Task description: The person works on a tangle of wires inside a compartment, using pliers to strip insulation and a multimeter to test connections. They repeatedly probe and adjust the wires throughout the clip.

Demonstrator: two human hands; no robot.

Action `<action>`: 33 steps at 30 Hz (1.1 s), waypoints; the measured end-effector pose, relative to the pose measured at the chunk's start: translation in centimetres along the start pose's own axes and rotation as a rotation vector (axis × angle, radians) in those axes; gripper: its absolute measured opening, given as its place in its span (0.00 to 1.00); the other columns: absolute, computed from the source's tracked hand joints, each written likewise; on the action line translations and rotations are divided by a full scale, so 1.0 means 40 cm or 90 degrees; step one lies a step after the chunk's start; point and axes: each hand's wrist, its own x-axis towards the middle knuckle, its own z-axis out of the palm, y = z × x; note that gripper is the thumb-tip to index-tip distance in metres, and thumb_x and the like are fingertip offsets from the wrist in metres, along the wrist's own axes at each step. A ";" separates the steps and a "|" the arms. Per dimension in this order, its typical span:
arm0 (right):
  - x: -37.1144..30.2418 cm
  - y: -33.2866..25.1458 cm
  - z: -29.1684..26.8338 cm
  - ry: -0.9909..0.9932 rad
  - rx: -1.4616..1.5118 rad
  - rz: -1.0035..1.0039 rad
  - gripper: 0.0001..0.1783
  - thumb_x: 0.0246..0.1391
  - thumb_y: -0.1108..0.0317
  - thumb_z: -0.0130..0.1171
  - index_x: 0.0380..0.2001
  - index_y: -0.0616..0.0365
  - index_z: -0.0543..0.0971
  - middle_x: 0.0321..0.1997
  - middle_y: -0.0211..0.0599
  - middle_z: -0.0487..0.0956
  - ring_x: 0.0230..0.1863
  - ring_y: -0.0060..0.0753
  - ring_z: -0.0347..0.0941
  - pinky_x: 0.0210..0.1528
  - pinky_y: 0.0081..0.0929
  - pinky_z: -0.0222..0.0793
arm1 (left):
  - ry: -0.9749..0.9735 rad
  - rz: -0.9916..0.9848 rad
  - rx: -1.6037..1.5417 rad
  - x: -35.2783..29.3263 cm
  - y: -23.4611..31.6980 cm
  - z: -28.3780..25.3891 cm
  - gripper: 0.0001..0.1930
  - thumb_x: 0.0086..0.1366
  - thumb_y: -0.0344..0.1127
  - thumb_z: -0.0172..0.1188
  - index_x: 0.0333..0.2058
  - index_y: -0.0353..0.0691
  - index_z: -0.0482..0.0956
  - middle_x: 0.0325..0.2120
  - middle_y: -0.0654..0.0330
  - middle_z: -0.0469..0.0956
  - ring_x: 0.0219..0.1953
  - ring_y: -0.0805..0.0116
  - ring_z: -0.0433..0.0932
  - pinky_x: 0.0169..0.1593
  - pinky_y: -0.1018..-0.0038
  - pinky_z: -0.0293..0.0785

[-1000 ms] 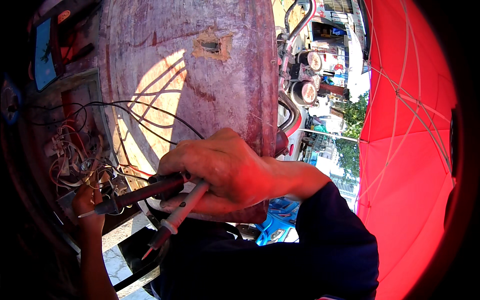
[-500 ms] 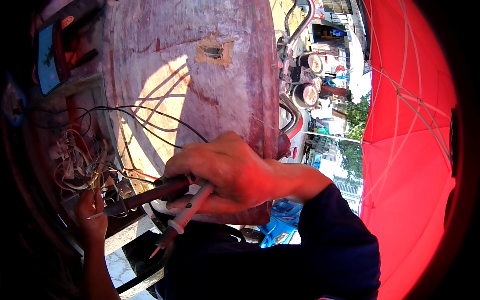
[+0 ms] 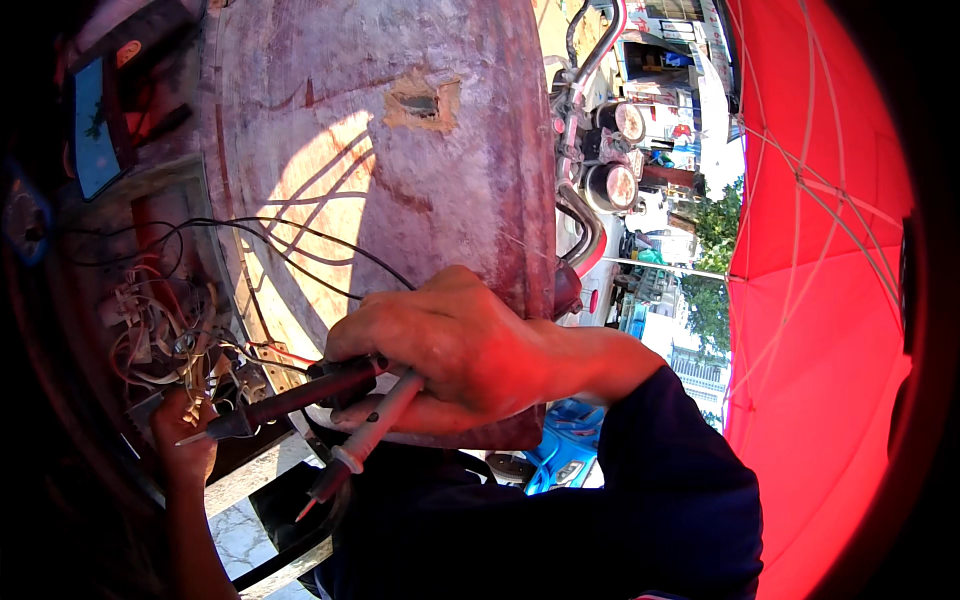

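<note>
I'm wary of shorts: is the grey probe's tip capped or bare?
Bare: a thin tip juts from the grey probe in the right hand.

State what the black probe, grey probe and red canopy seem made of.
Black probe: probably matte plastic, given its dull, moulded-looking body. Grey probe: likely smooth plastic too; its thin tip looks metallic. Red canopy: apparently thin, matte fabric; light seems to glow through its panels.
</note>
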 end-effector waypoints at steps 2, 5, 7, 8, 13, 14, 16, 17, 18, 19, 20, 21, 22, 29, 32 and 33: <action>0.003 -0.004 -0.006 -0.008 0.006 0.010 0.22 0.37 0.68 0.70 0.36 0.60 0.72 0.28 0.39 0.77 0.27 0.49 0.76 0.23 0.37 0.69 | -0.019 -0.043 0.059 0.017 0.003 -0.032 0.03 0.61 0.27 0.58 0.28 0.37 0.75 0.23 0.66 0.72 0.25 0.83 0.70 0.26 0.82 0.62; 0.004 0.001 -0.004 -0.017 -0.003 -0.006 0.22 0.42 0.63 0.70 0.39 0.59 0.73 0.28 0.37 0.76 0.24 0.43 0.76 0.22 0.32 0.68 | -0.023 -0.114 -0.135 0.043 0.018 -0.051 0.02 0.60 0.27 0.58 0.31 0.40 0.73 0.23 0.67 0.75 0.21 0.83 0.70 0.24 0.83 0.61; 0.004 0.008 -0.001 -0.020 -0.005 -0.015 0.23 0.44 0.60 0.70 0.40 0.58 0.73 0.28 0.36 0.76 0.23 0.40 0.75 0.21 0.30 0.67 | -0.040 -0.224 -0.249 0.053 0.053 -0.055 0.03 0.61 0.27 0.56 0.32 0.41 0.71 0.22 0.68 0.74 0.19 0.82 0.69 0.22 0.83 0.62; 0.003 0.010 0.000 -0.023 -0.004 -0.012 0.23 0.44 0.61 0.70 0.40 0.58 0.73 0.28 0.36 0.76 0.23 0.40 0.75 0.21 0.31 0.67 | -0.040 -0.248 -0.283 0.055 0.087 -0.048 0.02 0.62 0.27 0.56 0.32 0.41 0.71 0.21 0.68 0.73 0.18 0.82 0.69 0.22 0.83 0.62; 0.003 0.010 -0.001 -0.026 -0.005 -0.011 0.23 0.44 0.61 0.70 0.40 0.58 0.73 0.27 0.36 0.76 0.22 0.40 0.75 0.21 0.30 0.67 | -0.016 -0.321 -0.134 0.060 0.143 -0.022 0.03 0.64 0.30 0.57 0.31 0.40 0.72 0.21 0.67 0.72 0.18 0.82 0.67 0.22 0.83 0.62; 0.003 0.009 -0.001 -0.025 -0.006 -0.011 0.22 0.44 0.61 0.70 0.40 0.58 0.73 0.27 0.36 0.76 0.22 0.40 0.75 0.21 0.30 0.67 | 0.000 -0.273 -0.134 0.062 0.123 -0.013 0.04 0.64 0.30 0.58 0.31 0.39 0.72 0.21 0.67 0.72 0.18 0.82 0.67 0.22 0.83 0.61; 0.005 0.006 0.000 -0.027 -0.003 -0.012 0.22 0.44 0.61 0.70 0.40 0.58 0.73 0.27 0.36 0.76 0.22 0.40 0.75 0.21 0.30 0.67 | 0.035 -0.178 -0.133 0.067 0.058 0.003 0.06 0.64 0.31 0.59 0.29 0.39 0.73 0.20 0.67 0.72 0.18 0.83 0.66 0.22 0.83 0.61; 0.006 0.005 0.001 -0.029 -0.001 -0.011 0.22 0.44 0.61 0.70 0.40 0.58 0.73 0.28 0.36 0.76 0.23 0.40 0.75 0.21 0.30 0.67 | 0.030 -0.174 -0.125 0.070 0.044 0.001 0.06 0.64 0.31 0.60 0.29 0.38 0.73 0.19 0.67 0.72 0.19 0.83 0.65 0.23 0.83 0.61; 0.006 0.004 0.000 -0.030 0.000 -0.009 0.22 0.44 0.62 0.70 0.40 0.58 0.73 0.28 0.36 0.76 0.23 0.40 0.75 0.21 0.30 0.67 | 0.024 -0.171 -0.118 0.077 0.031 0.002 0.06 0.63 0.31 0.60 0.29 0.38 0.74 0.19 0.67 0.72 0.19 0.83 0.65 0.23 0.84 0.61; 0.006 0.004 0.000 -0.031 -0.003 -0.008 0.22 0.44 0.62 0.70 0.40 0.58 0.73 0.28 0.36 0.76 0.23 0.40 0.75 0.21 0.30 0.67 | 0.018 -0.167 -0.110 0.080 0.026 0.002 0.07 0.63 0.32 0.61 0.28 0.38 0.74 0.18 0.68 0.71 0.19 0.83 0.65 0.24 0.84 0.60; 0.006 0.003 0.000 -0.033 -0.005 -0.006 0.22 0.44 0.62 0.70 0.40 0.58 0.73 0.28 0.36 0.77 0.23 0.40 0.75 0.21 0.30 0.67 | 0.024 -0.048 -0.037 0.078 0.030 0.004 0.06 0.63 0.32 0.61 0.29 0.38 0.75 0.18 0.68 0.71 0.19 0.83 0.65 0.23 0.84 0.60; 0.006 0.004 0.000 -0.033 -0.007 -0.005 0.22 0.44 0.62 0.70 0.40 0.58 0.73 0.28 0.36 0.77 0.23 0.40 0.75 0.21 0.30 0.67 | 0.030 0.071 0.037 0.073 0.039 0.007 0.06 0.63 0.32 0.61 0.29 0.38 0.76 0.17 0.68 0.71 0.18 0.83 0.65 0.22 0.84 0.60; 0.005 0.005 0.000 -0.031 -0.006 -0.005 0.22 0.44 0.62 0.70 0.40 0.58 0.73 0.28 0.36 0.77 0.23 0.40 0.75 0.21 0.31 0.67 | 0.036 0.190 0.111 0.068 0.050 0.008 0.06 0.63 0.32 0.61 0.29 0.38 0.76 0.17 0.68 0.71 0.17 0.83 0.65 0.21 0.84 0.60; 0.006 0.005 -0.005 -0.043 -0.016 0.013 0.22 0.44 0.62 0.70 0.40 0.58 0.73 0.28 0.36 0.77 0.24 0.41 0.76 0.22 0.31 0.68 | -0.109 -0.322 -0.096 0.020 0.102 -0.025 0.11 0.61 0.38 0.64 0.37 0.37 0.77 0.19 0.62 0.76 0.12 0.81 0.66 0.12 0.82 0.59; 0.002 0.001 -0.009 -0.044 -0.015 0.020 0.23 0.44 0.61 0.70 0.41 0.58 0.73 0.28 0.36 0.77 0.25 0.41 0.76 0.23 0.30 0.69 | -0.112 -0.381 -0.039 0.033 0.124 -0.002 0.15 0.63 0.42 0.61 0.39 0.34 0.76 0.20 0.60 0.76 0.12 0.80 0.67 0.12 0.81 0.59; 0.000 -0.001 -0.010 -0.044 -0.013 0.021 0.23 0.44 0.61 0.70 0.41 0.58 0.73 0.28 0.36 0.77 0.25 0.41 0.77 0.23 0.30 0.69 | -0.112 -0.357 -0.040 0.030 0.116 0.003 0.15 0.65 0.42 0.59 0.40 0.35 0.77 0.19 0.62 0.74 0.12 0.79 0.68 0.12 0.81 0.60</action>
